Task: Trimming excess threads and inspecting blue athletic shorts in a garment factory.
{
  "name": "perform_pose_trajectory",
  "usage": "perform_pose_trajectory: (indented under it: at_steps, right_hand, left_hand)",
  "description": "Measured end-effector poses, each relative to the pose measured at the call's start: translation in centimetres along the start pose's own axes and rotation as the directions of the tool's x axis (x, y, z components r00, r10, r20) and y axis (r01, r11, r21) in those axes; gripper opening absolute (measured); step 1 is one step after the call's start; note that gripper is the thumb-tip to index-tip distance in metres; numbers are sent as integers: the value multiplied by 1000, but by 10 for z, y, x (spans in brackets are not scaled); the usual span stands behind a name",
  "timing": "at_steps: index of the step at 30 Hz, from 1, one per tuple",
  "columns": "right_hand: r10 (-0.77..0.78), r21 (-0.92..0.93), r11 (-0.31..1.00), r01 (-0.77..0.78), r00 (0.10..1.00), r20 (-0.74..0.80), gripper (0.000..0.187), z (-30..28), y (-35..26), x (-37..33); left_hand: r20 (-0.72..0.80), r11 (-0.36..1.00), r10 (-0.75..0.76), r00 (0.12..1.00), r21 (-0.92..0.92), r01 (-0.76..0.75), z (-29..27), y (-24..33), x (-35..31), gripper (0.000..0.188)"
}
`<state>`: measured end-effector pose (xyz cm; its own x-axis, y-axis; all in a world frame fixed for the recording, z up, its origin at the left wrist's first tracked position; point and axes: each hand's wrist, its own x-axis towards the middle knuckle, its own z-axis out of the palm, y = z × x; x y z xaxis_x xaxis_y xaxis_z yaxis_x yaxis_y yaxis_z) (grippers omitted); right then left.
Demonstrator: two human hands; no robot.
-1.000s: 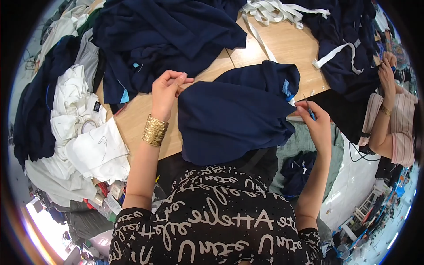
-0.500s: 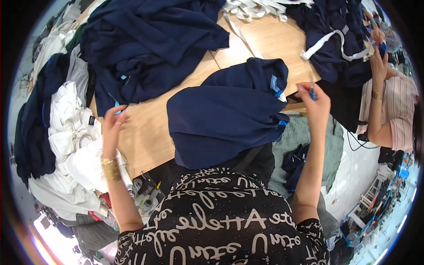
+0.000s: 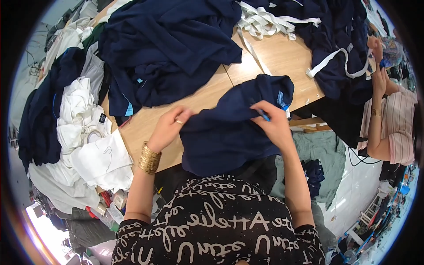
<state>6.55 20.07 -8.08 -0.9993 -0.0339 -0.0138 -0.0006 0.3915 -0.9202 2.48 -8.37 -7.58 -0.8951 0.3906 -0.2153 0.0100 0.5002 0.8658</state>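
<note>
A navy blue garment (image 3: 225, 137) lies bunched on the wooden table right in front of me, its lower edge hanging toward my lap. My left hand (image 3: 170, 128) is at the garment's upper left edge, fingers curled. Its fingertips are smeared, and I cannot tell whether they grip the cloth. Over the garment's right part, my right hand (image 3: 271, 121) is closed on a small blue-handled tool (image 3: 266, 117); its tip is hidden. A light blue tag (image 3: 281, 100) shows on the garment's far right fold, just beyond that hand.
A larger navy garment pile (image 3: 168, 48) covers the table's far left. White tape strips (image 3: 260, 20) lie at the back. White fabric (image 3: 79, 115) is heaped at left. At right, another person (image 3: 391, 110) in a striped top works beside navy cloth (image 3: 335, 44). Green-grey cloth (image 3: 327, 145) hangs below.
My left hand has come in from the left to the garment's edge. My right hand has moved left and lower, over the garment with the blue-handled tool. The garment's folds have shifted.
</note>
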Motion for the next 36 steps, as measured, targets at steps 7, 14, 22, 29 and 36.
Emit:
perform_pose_trajectory:
  at_steps: [7,14,22,29,36]
  right_hand:
    - [-147,346,921,178,982,-115,16,-32,-75,-17]
    - [-146,225,951,212,949,-280,25,-81,-109,-1]
    - [-510,-76,732,677,470,-720,20,-181,-152,22]
    - [-293,-371,912,172,908,-300,12,-126,-31,-5]
    - [61,-240,958,-155,931,-361,10,-95,22,-46]
  left_hand:
    - [451,740,-300,841,-446,503,29,-18,-3,58]
    - [595,812,141,791,-526,251,56,35,19,38]
    - [-282,283,371,885,-873,-397,-47,159,18,40]
    - [-285,844,79,955,-491,-216,-7,54,21,34]
    - [60,789,-164,985,-591,168,46,-20,25,26]
